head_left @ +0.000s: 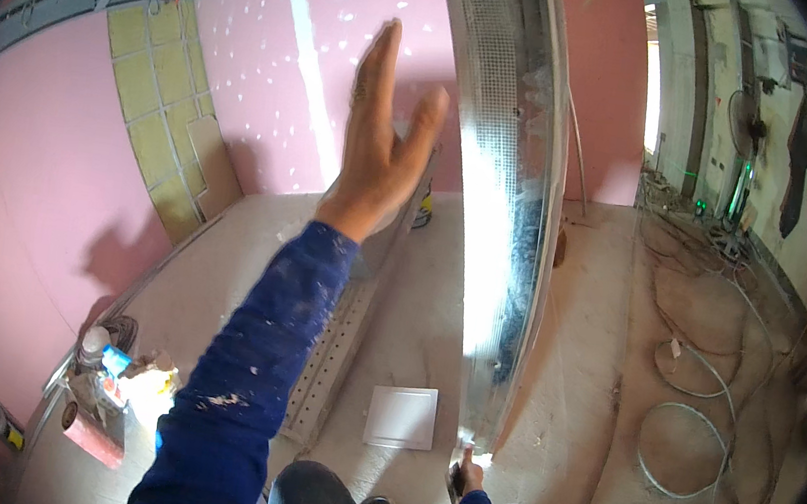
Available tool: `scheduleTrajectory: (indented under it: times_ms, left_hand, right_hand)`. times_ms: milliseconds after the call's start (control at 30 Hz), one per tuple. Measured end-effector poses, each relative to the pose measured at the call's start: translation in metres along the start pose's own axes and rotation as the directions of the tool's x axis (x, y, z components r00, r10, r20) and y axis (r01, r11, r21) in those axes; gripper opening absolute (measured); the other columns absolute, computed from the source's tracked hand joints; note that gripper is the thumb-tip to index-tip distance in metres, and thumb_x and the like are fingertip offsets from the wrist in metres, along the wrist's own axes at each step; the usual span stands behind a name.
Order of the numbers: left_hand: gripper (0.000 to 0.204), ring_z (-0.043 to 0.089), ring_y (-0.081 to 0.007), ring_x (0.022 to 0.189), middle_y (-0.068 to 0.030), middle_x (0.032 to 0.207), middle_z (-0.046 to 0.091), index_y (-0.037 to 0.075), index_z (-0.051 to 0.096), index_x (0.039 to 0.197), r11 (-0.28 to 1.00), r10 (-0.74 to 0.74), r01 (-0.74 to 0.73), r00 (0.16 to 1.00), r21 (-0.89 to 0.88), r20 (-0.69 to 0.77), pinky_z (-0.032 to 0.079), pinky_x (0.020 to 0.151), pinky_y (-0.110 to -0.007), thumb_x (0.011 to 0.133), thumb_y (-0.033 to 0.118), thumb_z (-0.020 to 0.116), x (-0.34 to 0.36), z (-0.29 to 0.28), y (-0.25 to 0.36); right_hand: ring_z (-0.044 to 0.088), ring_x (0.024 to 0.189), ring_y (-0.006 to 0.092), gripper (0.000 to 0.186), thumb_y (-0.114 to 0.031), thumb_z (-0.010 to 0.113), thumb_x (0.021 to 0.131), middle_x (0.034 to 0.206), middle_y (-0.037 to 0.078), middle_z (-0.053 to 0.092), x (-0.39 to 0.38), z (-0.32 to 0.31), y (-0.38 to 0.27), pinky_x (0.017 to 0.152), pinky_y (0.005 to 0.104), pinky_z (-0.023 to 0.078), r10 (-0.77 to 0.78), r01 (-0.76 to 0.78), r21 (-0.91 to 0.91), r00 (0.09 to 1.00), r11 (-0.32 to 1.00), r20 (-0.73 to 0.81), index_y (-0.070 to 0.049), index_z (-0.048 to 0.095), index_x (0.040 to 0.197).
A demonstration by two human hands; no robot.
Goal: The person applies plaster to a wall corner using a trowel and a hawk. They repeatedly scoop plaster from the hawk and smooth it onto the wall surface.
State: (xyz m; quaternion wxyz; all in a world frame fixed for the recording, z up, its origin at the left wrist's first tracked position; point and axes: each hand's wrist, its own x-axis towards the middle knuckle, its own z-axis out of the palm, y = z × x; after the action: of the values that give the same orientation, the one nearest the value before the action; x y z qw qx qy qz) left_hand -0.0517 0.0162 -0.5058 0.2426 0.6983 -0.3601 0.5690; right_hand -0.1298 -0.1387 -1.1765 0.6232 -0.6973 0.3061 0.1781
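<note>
My left hand [380, 153] is raised before me, open, with its thumb apart from the fingers and nothing in it. It is left of a tall, narrow wall end [526, 197] faced with mesh tape and smeared with pale filler; strong light whitens its middle. Low at the foot of this wall end, my right hand [470, 474] is closed round a narrow, flat, dark-edged hand tool [453, 482], whose exact kind is hard to make out. Both arms wear blue sleeves spotted with dried white compound.
A perforated metal plank [318, 373] stands under my left forearm. A white square panel [401, 417] lies on the floor. At left are a pink roll [93, 436] and a lit clutter of supplies. Coiled hoses [687, 448] spread at right, near a fan [742, 122].
</note>
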Motion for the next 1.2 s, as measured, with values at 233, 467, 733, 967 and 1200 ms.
scheduleTrajectory:
  times_ms: [233, 467, 733, 967, 1200]
  left_hand:
    - [0.055, 0.034, -0.0398, 0.141, -0.0272, 0.151, 0.038, -0.003, 0.040, 0.146, 0.658, 0.512, -0.481, 0.850, 0.580, 0.123, 0.026, 0.116, -0.050, 0.103, 0.030, 0.045, 0.161, -0.015, 0.005]
    - [0.059, 0.020, -0.0370, 0.150, -0.0235, 0.159, 0.026, -0.005, 0.030, 0.151, 0.647, 0.323, -0.322, 0.937, 0.691, 0.135, 0.013, 0.120, -0.056, 0.105, 0.033, 0.033, 0.133, 0.015, 0.013]
    - [0.061, 0.020, -0.0311, 0.151, -0.0157, 0.162, 0.022, 0.007, 0.026, 0.155, 0.618, 0.317, -0.361, 0.927, 0.698, 0.200, 0.018, 0.118, -0.062, 0.103, 0.033, 0.044, 0.048, 0.036, 0.017]
    - [0.074, 0.021, -0.0349, 0.150, -0.0186, 0.162, 0.019, 0.001, 0.025, 0.154, 0.677, 0.169, -0.351, 0.930, 0.647, 0.327, 0.022, 0.116, -0.064, 0.094, 0.028, 0.059, -0.023, 0.045, 0.033]
    - [0.079, 0.018, -0.0323, 0.151, -0.0156, 0.164, 0.018, 0.003, 0.026, 0.154, 0.735, 0.190, -0.368, 0.918, 0.570, 0.348, 0.018, 0.118, -0.059, 0.091, 0.032, 0.064, -0.094, 0.059, 0.033]
  right_hand:
    - [0.068, 0.089, 0.0286, 0.105, -0.086, 0.045, 0.081, 0.098, 0.022, 0.071, -0.028, -0.009, -0.021, 0.078, 0.0423, 0.050, -0.010, 0.010, -0.043, 1.000, 0.999, 0.015, 0.014, 0.067, 0.106]
    - [0.067, 0.080, 0.0230, 0.096, -0.082, 0.048, 0.084, 0.087, 0.018, 0.070, -0.035, -0.011, -0.022, 0.070, 0.0401, 0.050, 0.003, -0.021, 0.162, 0.994, 0.987, 0.113, 0.011, 0.068, 0.095]
    - [0.070, 0.069, 0.0287, 0.084, -0.072, 0.048, 0.091, 0.068, 0.016, 0.066, -0.032, -0.011, -0.023, 0.064, 0.0436, 0.051, -0.007, 0.003, 0.089, 0.999, 0.996, 0.042, 0.009, 0.070, 0.083]
    - [0.062, 0.055, 0.0246, 0.086, -0.077, 0.045, 0.089, 0.056, 0.012, 0.061, -0.017, -0.007, -0.014, 0.054, 0.0442, 0.044, -0.057, 0.055, -0.069, 0.998, 0.996, -0.023, 0.002, 0.065, 0.064]
    - [0.065, 0.101, 0.0396, 0.108, -0.087, 0.032, 0.084, 0.101, 0.032, 0.069, 0.023, 0.006, 0.020, 0.086, 0.0476, 0.046, -0.003, 0.007, -0.096, 0.999, 0.995, 0.041, 0.013, 0.068, 0.102]
